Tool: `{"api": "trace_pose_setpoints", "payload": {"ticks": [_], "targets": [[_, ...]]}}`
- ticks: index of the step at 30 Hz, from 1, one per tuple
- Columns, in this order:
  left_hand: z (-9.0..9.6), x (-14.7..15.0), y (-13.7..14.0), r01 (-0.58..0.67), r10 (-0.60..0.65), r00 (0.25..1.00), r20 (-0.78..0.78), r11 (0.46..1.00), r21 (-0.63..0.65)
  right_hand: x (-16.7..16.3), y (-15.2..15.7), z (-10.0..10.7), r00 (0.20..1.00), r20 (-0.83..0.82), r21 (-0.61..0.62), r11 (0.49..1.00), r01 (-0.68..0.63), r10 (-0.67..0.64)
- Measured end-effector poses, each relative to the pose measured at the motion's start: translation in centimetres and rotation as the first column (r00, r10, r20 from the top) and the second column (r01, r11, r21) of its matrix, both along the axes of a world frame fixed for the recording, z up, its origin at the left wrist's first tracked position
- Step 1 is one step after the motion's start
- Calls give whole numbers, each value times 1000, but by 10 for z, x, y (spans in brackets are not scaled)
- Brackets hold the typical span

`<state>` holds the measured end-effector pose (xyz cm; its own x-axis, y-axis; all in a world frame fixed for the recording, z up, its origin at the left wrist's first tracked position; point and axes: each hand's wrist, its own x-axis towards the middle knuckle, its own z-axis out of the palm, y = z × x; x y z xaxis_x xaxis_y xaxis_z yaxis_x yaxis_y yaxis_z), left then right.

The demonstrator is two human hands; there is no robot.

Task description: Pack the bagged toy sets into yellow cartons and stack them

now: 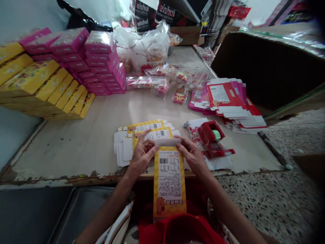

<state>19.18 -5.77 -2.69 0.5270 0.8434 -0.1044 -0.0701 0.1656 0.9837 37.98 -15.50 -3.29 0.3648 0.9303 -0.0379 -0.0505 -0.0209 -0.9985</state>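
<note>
A yellow cardboard box [169, 183], printed with text and a barcode, stretches from the table's front edge toward my body. Its white end flap [167, 142] stands at the far end, between my two hands. My left hand [143, 150] grips the box's left corner by the flap, thumb on top. On the right corner, my right hand [190, 151] pinches the same end with thumb and fingers. Just beyond lie several flat yellow cartons [142, 135] in a loose pile. A red tape dispenser [210, 135] with a green core sits right of my right hand.
Stacked yellow boxes [45, 84] and pink boxes [99, 64] fill the back left. Plastic bags [142, 44] and wrapped packets [149, 82] lie at the back. Flat red and pink cartons [225, 98] lie right, beside a large open cardboard box [264, 67].
</note>
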Motion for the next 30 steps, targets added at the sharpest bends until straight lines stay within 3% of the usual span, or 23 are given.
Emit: {"api": "trace_pose_setpoints", "payload": {"ticks": [3,5,9,12,16,23,28,30], "targets": [[10,-6,5,88,-80,993,-86,992,92,5,-6,8,982,185,61,997,-43,31],[17,-10,5,91,-83,992,-99,992,87,4,-10,18,963,265,95,993,-77,50],[27,-8,4,59,-65,997,-50,990,-126,-4,-6,38,981,191,14,999,-46,42],[31,-1,3,70,-68,998,18,949,-307,-8,3,47,996,81,-60,998,-29,34],[33,8,1,9,34,994,104,925,-380,-10,9,54,999,43,-73,997,-8,11],[33,0,-2,9,16,997,71,942,-336,-7,0,56,980,-196,-105,994,15,-35],[23,-15,-15,36,-31,999,22,965,-259,-9,-16,43,990,-113,-86,994,69,-79],[19,-15,-28,88,-76,996,55,959,-269,-12,-24,37,998,-54,-25,1000,11,-13]]}}
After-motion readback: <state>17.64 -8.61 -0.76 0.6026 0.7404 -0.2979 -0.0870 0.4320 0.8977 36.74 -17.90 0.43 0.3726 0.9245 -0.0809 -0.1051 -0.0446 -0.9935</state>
